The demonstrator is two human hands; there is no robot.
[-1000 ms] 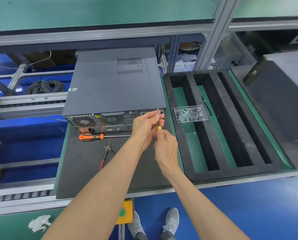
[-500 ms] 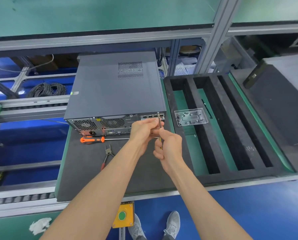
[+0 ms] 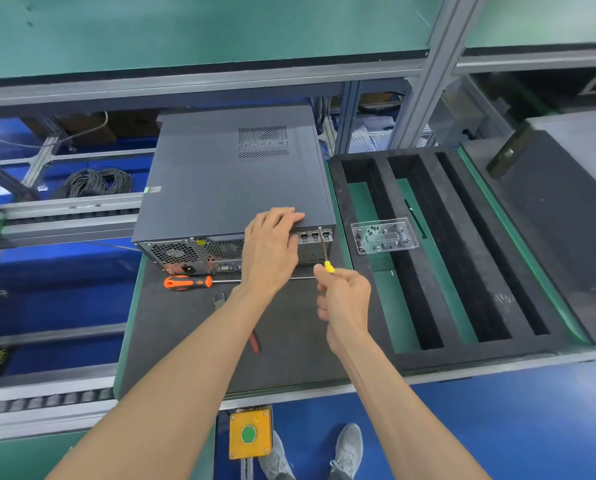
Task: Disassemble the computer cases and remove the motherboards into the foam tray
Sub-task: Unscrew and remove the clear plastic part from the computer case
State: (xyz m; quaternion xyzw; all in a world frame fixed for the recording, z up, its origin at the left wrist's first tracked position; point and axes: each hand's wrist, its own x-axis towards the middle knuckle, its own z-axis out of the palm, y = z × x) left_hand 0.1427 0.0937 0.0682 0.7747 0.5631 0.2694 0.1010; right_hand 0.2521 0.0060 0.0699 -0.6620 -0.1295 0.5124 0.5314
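From the head camera, a grey computer case [image 3: 227, 181] lies flat on a dark mat [image 3: 185, 341], toward the far edge of the mat. Its top is a plain grey panel with a patch of small holes near the far side. The back of the case faces the person, with a round fan grille at the left, a yellow sticker, and a row of slots at the right.

The left hand [image 3: 270, 247] rests on the near edge of the case top. Its fingers lie flat and close together on the panel, and the thumb hangs down over the back.

The right hand [image 3: 345, 299] is curled around a small screwdriver [image 3: 325, 252] with a yellow handle. The thin metal shaft points up, and its tip sits at the top right corner of the back of the case.

An orange screwdriver [image 3: 189, 282] lies on the mat just in front of the case, with its long shaft pointing right. A pair of pliers [image 3: 220, 299] with red handles lies nearer the person, partly hidden under the left arm.

To the right of the mat sits a black foam tray [image 3: 463, 271] with long slots. A small clear dish [image 3: 385, 235] holding little dark bits, too small to tell apart, rests on its left part.

A yellow box with a green button [image 3: 250, 434] hangs below the near edge of the bench.
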